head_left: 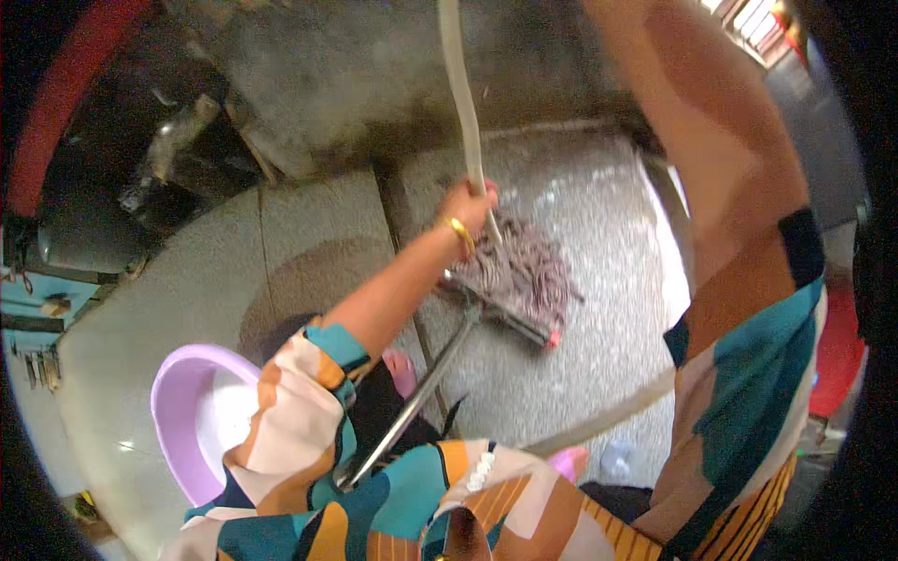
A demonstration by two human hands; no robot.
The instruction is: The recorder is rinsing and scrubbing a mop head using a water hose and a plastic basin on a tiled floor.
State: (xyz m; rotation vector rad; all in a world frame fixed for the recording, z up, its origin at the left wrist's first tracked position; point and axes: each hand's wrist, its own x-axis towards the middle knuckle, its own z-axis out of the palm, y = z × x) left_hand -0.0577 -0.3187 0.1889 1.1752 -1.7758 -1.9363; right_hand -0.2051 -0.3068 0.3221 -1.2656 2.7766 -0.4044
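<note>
My left hand (468,203), with a gold bangle at the wrist, is closed around a cream-coloured hose (461,91). The hose drops from the top edge, and its lower end points down at a mop. Greyish-purple mop strands (537,270) lie spread on the wet stone floor, partly behind my left wrist. A metal mop bar (512,322) with a red end lies across their near side. From the bar, the steel handle (421,400) slants toward my body. My right arm reaches up past the top edge, so that hand is out of view.
A lilac plastic basin (175,407) stands at my left, partly hidden by my sleeve. A concrete wall (337,77) rises beyond the floor slab (596,217). Dark clutter (175,154) sits at upper left. A pale hose-like length (603,417) crosses near my feet. Something red (838,350) stands far right.
</note>
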